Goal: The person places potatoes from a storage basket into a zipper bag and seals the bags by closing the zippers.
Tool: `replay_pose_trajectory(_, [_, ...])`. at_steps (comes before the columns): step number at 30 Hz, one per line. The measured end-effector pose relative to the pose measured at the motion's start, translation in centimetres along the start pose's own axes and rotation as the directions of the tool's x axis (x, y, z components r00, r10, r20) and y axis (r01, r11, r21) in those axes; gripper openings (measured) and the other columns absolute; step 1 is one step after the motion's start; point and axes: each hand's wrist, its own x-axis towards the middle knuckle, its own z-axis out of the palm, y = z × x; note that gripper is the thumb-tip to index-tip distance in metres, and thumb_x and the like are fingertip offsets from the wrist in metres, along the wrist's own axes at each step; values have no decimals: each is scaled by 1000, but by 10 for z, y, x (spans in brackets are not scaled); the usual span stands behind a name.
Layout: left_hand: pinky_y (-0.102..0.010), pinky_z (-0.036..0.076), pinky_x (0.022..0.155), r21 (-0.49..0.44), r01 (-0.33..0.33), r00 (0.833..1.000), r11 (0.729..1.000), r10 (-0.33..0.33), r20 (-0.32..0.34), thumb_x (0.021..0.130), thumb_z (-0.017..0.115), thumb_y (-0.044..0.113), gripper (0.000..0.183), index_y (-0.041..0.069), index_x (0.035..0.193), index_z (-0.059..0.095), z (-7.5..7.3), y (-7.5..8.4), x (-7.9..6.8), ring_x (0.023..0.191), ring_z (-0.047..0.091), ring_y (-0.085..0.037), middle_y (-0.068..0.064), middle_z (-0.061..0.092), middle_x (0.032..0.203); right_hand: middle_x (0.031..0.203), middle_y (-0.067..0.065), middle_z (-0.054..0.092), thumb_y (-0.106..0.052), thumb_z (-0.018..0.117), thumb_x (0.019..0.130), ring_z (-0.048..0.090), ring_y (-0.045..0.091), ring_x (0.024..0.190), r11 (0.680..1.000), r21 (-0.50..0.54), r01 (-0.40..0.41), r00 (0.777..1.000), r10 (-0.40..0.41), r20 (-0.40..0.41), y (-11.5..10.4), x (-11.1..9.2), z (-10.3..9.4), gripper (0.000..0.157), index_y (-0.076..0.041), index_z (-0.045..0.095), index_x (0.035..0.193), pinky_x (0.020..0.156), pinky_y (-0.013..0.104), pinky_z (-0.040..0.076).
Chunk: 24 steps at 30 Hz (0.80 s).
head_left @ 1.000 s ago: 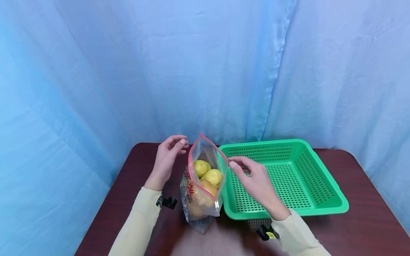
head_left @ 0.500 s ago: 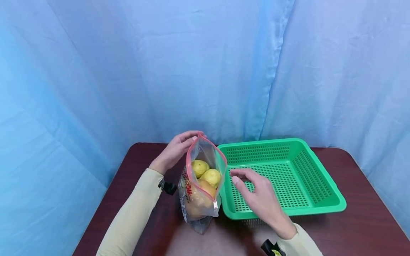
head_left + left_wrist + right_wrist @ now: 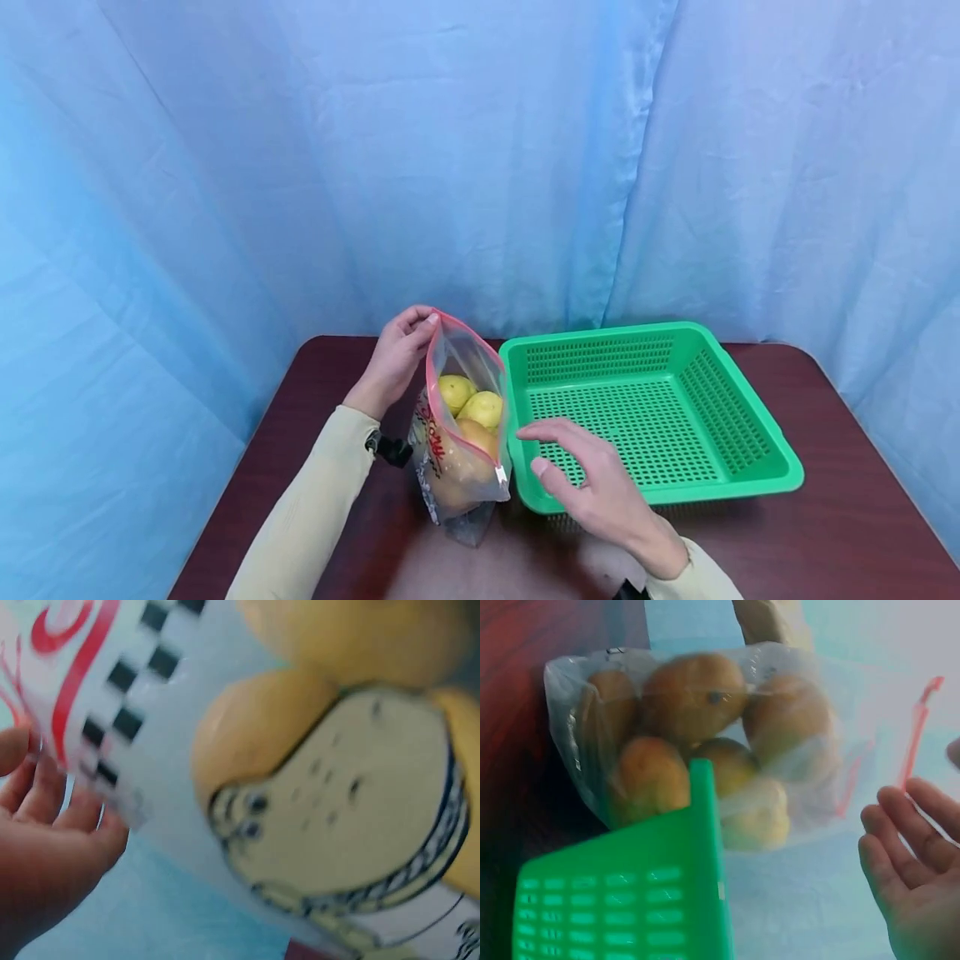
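My left hand [image 3: 393, 358] pinches the far corner of a clear zip bag [image 3: 453, 487] between thumb and fingers. The bag stands upright on the table, its pink-edged mouth parted, with a white slider [image 3: 501, 475] at the near end. Inside lie several round yellow and orange-brown fruits [image 3: 482, 410]; their exact kind is unclear. In the left wrist view, the bag shows a cartoon print [image 3: 337, 802] beyond my fingers. My right hand [image 3: 600, 492] hovers to the bag's right with thumb and fingers apart, holding nothing. The right wrist view shows its relaxed fingers [image 3: 915, 847] near the pink zip strip [image 3: 915, 742].
A green perforated basket [image 3: 645, 331] stands right of the bag, its left rim close against it. No contents show in it. The dark red-brown table [image 3: 832, 467] ends at blue curtains [image 3: 480, 167] behind and at the sides.
My left hand has gone from beside the bag to gripping its far corner, and the bag's mouth has shifted left. My right hand has drawn away from the rim toward me, fingers spreading.
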Motion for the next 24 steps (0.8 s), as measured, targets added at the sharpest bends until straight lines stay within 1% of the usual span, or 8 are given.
replay_pose_trajectory(4, [-26,53,89,-52,-14,994,999,8,-113,108,56,12,8,7,108,62,-5,-1,-5,98,66,-13,1,71,96,124,-7,67,-21,76,93,65,13,115,999,16,40,997,-41,58,0,0,10,33,-22,68,125,95,37,54])
replay_pose_trajectory(7, [-27,53,92,-84,-27,985,996,12,-173,107,58,13,7,7,109,62,-9,-2,-9,101,67,-14,2,71,97,121,-8,67,-38,82,90,66,12,111,998,-6,70,997,-70,35,-1,1,18,35,-24,67,119,90,36,56])
replay_pose_trajectory(9, [-28,53,91,-104,-38,980,994,17,-197,107,58,12,7,7,109,62,-12,-2,-12,101,67,-15,2,72,98,115,-6,69,-41,82,90,67,13,106,994,-24,108,994,-108,-11,-1,4,23,33,-21,69,113,88,33,56])
replay_pose_trajectory(11, [-28,52,91,-112,-50,977,992,25,-214,107,58,13,7,8,109,62,-17,-2,-15,100,66,-15,3,72,97,109,-3,70,-37,81,92,68,14,100,989,-44,142,987,-145,-64,-1,7,26,27,-17,70,107,87,27,56])
replay_pose_trajectory(14, [-30,51,91,-135,-72,969,988,37,-245,107,58,13,7,10,107,64,-24,-1,-23,99,67,-15,2,74,97,102,-3,72,-17,80,93,70,14,93,985,-64,158,977,-166,-131,0,11,27,11,-15,72,100,83,23,56])
replay_pose_trajectory(17, [-30,50,89,-166,-109,958,980,59,-281,107,57,14,10,12,102,66,-33,0,-32,97,68,-15,1,75,97,97,-3,74,-3,78,88,71,13,88,986,-73,150,972,-161,-173,2,17,25,15,-14,74,98,77,26,58])
replay_pose_trajectory(20, [-30,50,85,-228,-169,942,959,88,-325,107,57,12,14,13,97,68,-43,2,-41,93,69,-15,0,73,94,95,-2,75,0,79,86,72,13,85,986,-87,142,966,-157,-204,5,22,22,16,-12,76,97,74,29,60])
replay_pose_trajectory(24, [-30,50,83,-290,-232,917,928,110,-382,107,57,8,18,12,94,68,-54,5,-54,90,70,-16,-1,72,92,95,-2,75,-1,79,88,71,13,82,991,-86,98,969,-115,-219,11,31,17,13,-10,78,97,72,28,59])
